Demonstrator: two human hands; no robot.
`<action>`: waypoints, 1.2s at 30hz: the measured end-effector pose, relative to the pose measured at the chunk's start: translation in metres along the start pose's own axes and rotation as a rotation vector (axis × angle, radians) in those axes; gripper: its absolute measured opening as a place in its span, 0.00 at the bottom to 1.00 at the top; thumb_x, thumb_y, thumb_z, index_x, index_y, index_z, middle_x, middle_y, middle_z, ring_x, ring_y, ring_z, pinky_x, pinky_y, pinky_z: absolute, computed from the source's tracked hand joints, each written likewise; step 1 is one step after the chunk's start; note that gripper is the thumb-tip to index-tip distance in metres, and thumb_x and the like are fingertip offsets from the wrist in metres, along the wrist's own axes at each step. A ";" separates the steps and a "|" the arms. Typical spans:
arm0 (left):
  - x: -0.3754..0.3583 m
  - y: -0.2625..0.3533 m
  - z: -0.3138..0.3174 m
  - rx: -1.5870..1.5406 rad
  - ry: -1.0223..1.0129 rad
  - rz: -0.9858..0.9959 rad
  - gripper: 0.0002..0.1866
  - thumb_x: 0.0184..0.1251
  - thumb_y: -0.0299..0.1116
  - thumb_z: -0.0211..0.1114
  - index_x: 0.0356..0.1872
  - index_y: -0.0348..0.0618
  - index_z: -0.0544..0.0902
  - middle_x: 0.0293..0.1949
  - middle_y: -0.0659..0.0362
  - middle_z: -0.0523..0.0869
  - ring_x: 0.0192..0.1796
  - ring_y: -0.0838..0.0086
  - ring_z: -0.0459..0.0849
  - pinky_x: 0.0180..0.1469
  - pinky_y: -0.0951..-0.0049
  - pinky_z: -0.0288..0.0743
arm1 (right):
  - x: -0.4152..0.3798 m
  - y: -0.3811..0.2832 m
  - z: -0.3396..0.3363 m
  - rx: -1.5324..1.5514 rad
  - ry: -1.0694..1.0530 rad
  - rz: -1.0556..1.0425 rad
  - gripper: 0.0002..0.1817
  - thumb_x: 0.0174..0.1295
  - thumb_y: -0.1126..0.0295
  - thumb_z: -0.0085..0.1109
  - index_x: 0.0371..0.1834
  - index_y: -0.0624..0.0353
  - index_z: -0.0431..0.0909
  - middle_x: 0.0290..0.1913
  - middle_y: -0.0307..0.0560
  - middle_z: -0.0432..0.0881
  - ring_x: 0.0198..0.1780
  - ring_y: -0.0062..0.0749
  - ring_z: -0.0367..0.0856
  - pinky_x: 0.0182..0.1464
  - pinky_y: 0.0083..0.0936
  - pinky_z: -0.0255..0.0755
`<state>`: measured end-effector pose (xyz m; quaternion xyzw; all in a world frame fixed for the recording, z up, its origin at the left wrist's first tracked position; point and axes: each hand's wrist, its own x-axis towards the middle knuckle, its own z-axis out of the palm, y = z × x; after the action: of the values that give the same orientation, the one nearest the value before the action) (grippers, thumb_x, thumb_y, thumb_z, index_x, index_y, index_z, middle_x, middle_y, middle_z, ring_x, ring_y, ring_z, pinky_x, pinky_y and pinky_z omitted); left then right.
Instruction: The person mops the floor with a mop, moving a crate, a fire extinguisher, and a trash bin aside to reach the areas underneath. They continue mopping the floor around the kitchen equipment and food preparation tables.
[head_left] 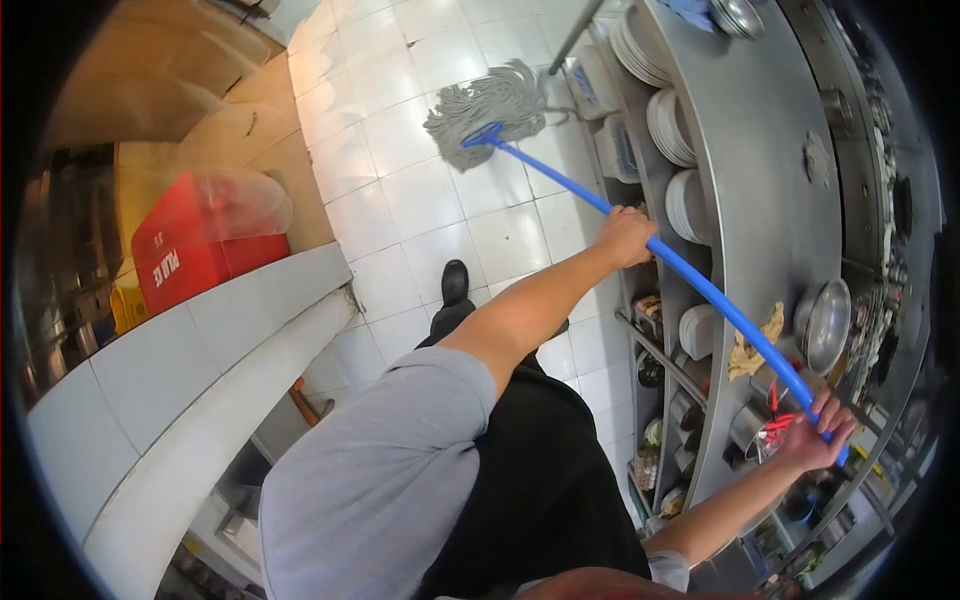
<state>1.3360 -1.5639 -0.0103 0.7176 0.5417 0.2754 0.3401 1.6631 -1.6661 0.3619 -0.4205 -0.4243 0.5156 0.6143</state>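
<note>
My left hand (pixel 626 238) is wrapped round the blue handle of a mop, partway along it. Near the handle's top end, my right hand (pixel 815 437) also grips it, over the steel counter side. The blue mop handle (pixel 715 297) slants down and away to the mop head (pixel 497 110). Grey strands of that head lie spread on the white tiled floor (pixel 400 215). A blue clamp joins the strands to the handle.
A steel counter (pixel 760 180) runs along the right, with stacked white plates (pixel 670 125) on its shelf. A metal bowl (pixel 825 325) and a yellowish cloth (pixel 757 343) are on top. At left are a tiled ledge (pixel 150 365) and a red box (pixel 205 230). My shoe (pixel 455 281) is on the floor.
</note>
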 end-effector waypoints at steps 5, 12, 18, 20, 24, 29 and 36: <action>-0.075 -0.116 -0.093 0.090 0.195 -0.112 0.09 0.58 0.41 0.75 0.28 0.49 0.87 0.34 0.55 0.90 0.44 0.53 0.87 0.50 0.50 0.77 | 0.037 0.080 0.117 0.104 -0.158 0.041 0.23 0.84 0.52 0.47 0.29 0.54 0.66 0.25 0.39 0.63 0.37 0.38 0.69 0.22 0.27 0.81; -0.239 -0.329 -0.235 0.376 0.295 -0.468 0.13 0.62 0.41 0.76 0.26 0.44 0.86 0.33 0.47 0.88 0.44 0.46 0.87 0.54 0.49 0.80 | -0.032 0.269 0.296 0.080 -0.301 0.293 0.21 0.79 0.56 0.55 0.33 0.63 0.76 0.42 0.59 0.84 0.49 0.56 0.87 0.40 0.49 0.93; -0.375 -0.378 -0.244 0.428 0.206 -0.909 0.26 0.65 0.40 0.76 0.63 0.56 0.79 0.76 0.42 0.69 0.69 0.42 0.79 0.67 0.46 0.79 | -0.162 0.317 0.312 0.101 -0.578 0.401 0.11 0.80 0.67 0.58 0.39 0.61 0.79 0.51 0.53 0.87 0.65 0.51 0.83 0.59 0.42 0.81; -0.383 -0.359 -0.221 0.455 0.175 -0.941 0.25 0.65 0.40 0.75 0.63 0.55 0.80 0.77 0.41 0.69 0.68 0.42 0.80 0.67 0.46 0.79 | -0.191 0.298 0.276 -0.002 -0.654 0.383 0.07 0.76 0.74 0.60 0.36 0.62 0.79 0.52 0.52 0.87 0.69 0.50 0.80 0.64 0.43 0.78; -0.384 -0.267 -0.149 0.567 0.023 -0.805 0.18 0.64 0.38 0.73 0.54 0.49 0.84 0.69 0.41 0.76 0.64 0.44 0.82 0.65 0.49 0.81 | -0.243 0.243 0.170 -0.095 -0.658 0.279 0.06 0.72 0.78 0.62 0.35 0.62 0.79 0.51 0.50 0.87 0.69 0.52 0.80 0.70 0.45 0.72; -0.362 -0.114 -0.009 0.496 -0.040 -0.435 0.08 0.57 0.34 0.74 0.34 0.42 0.87 0.46 0.45 0.87 0.55 0.46 0.85 0.57 0.49 0.83 | -0.290 0.137 -0.012 -0.131 -0.478 0.176 0.09 0.75 0.71 0.61 0.35 0.61 0.80 0.46 0.54 0.88 0.65 0.57 0.82 0.65 0.50 0.76; -0.304 0.142 0.222 0.273 -0.238 -0.105 0.08 0.56 0.37 0.74 0.31 0.44 0.90 0.39 0.48 0.88 0.52 0.51 0.86 0.58 0.43 0.77 | -0.361 -0.065 -0.230 -0.178 0.013 0.006 0.27 0.82 0.45 0.47 0.28 0.55 0.68 0.29 0.51 0.77 0.54 0.58 0.81 0.44 0.50 0.82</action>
<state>1.5100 -1.9256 -0.0441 0.7555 0.5666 0.0943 0.3151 1.8611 -2.0497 0.3266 -0.4780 -0.4629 0.4749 0.5759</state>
